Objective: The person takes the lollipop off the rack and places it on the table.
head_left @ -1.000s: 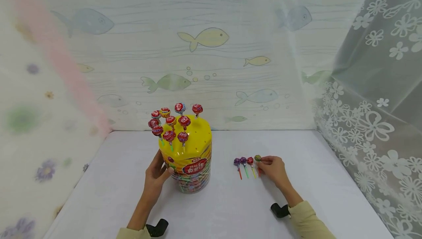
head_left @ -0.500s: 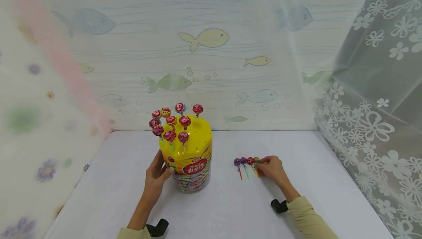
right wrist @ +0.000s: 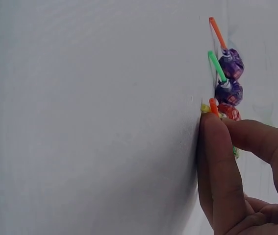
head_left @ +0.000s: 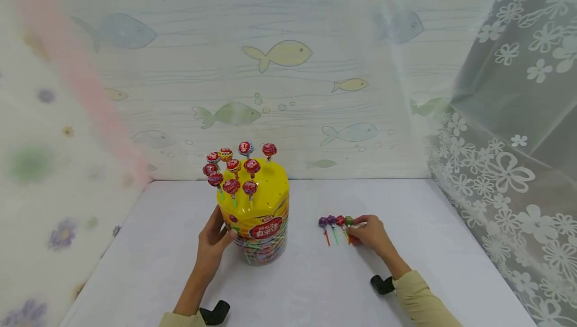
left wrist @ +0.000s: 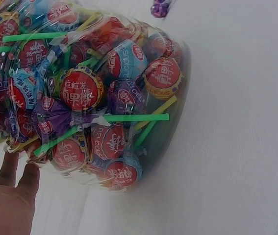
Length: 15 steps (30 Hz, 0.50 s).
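Yellow-lidded lollipop jar stands mid-table, left hand curled against its side. Right hand pinches the green-headed lollipop, last of four; open white table lies rightward.

We see bright, even, soft light with only faint shadows. The head view's left edge smears into blur, and its corners bend. Both wrist views look washed out, their near edges slightly soft.
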{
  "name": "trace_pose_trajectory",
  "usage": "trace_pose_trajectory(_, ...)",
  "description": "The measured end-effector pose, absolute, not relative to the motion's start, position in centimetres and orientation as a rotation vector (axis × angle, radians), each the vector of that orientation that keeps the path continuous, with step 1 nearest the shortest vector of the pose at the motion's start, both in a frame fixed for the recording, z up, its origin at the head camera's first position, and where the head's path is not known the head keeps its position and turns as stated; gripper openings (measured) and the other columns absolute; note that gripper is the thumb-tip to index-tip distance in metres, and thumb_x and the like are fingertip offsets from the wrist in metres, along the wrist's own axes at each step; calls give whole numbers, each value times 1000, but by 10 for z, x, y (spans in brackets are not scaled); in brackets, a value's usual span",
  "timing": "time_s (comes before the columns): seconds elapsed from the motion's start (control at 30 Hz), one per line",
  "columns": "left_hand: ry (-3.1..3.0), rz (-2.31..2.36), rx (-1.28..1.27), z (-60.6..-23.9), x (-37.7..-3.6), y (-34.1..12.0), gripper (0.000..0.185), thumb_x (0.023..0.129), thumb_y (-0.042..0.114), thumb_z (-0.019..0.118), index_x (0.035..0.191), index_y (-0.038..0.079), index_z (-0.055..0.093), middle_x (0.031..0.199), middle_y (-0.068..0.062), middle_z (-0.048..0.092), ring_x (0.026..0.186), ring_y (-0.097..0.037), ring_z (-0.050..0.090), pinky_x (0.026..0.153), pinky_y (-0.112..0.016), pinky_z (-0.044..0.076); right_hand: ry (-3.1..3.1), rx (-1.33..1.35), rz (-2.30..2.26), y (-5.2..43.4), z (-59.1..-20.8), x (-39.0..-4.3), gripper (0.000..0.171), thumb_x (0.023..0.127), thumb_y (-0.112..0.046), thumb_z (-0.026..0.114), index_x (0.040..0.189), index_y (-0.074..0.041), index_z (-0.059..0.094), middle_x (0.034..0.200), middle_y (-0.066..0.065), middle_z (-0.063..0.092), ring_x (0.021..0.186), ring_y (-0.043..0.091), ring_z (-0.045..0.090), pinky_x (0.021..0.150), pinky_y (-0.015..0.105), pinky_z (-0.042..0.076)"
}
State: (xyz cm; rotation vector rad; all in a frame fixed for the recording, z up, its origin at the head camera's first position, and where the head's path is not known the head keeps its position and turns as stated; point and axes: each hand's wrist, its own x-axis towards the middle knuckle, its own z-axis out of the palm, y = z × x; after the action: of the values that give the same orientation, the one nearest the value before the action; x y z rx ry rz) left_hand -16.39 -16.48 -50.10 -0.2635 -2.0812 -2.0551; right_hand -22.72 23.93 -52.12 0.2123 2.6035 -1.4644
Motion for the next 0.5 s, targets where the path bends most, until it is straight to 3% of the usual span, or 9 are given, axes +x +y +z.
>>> trace_pose_trajectory(0.5,-2090,-2056,-245,-502,-165,-165,74,101,7,60,164,15,21,168,-10,26,140,6,38,110,-11,36,2628,203,-1426,243,-519,-233,37,88,-7,73,115,15,61,79,12,73,59,13,68,56,27,59)
